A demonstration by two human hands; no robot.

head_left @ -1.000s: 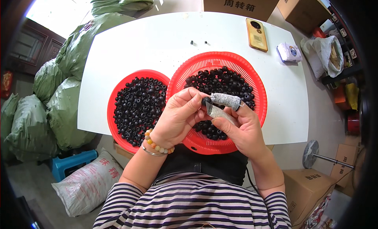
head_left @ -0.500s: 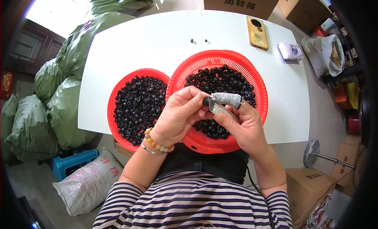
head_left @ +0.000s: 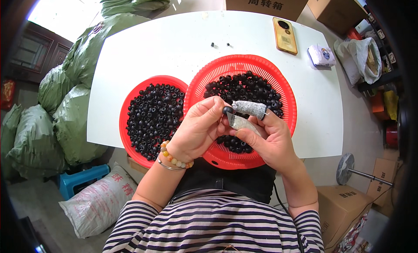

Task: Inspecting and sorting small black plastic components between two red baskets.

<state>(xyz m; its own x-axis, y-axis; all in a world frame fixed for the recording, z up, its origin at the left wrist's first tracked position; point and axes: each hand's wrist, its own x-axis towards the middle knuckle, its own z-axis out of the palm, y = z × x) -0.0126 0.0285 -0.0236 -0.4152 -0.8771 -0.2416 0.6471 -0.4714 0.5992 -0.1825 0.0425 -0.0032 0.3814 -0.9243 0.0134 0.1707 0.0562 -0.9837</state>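
Between the thumb and fingers of my left hand (head_left: 201, 120) is a small round black part (head_left: 227, 110), pinched above the larger basket. My right hand (head_left: 274, 142) is closed around a small blade (head_left: 244, 123) with a whitish wrapped grip, its end against or very near the black part. A grey knitted finger cover (head_left: 250, 108) sits on my right index finger. Under my hands stands a red slotted basket (head_left: 289, 118) with many black parts (head_left: 244, 87) in it. To its left, a smaller red basin (head_left: 124, 106) holds more black parts with round openings.
Two tiny black pieces (head_left: 212, 44) lie farther back on the white table (head_left: 143, 48). A yellow phone (head_left: 285, 36) and a white packet (head_left: 321, 56) rest at the far right. Green sacks (head_left: 78, 127) crowd the left floor; cardboard boxes (head_left: 344, 205) stand at the right.
The black part in my left fingers has turned and shows more of its rounded side. My right index finger has lifted slightly, and the blade has shifted a little left.
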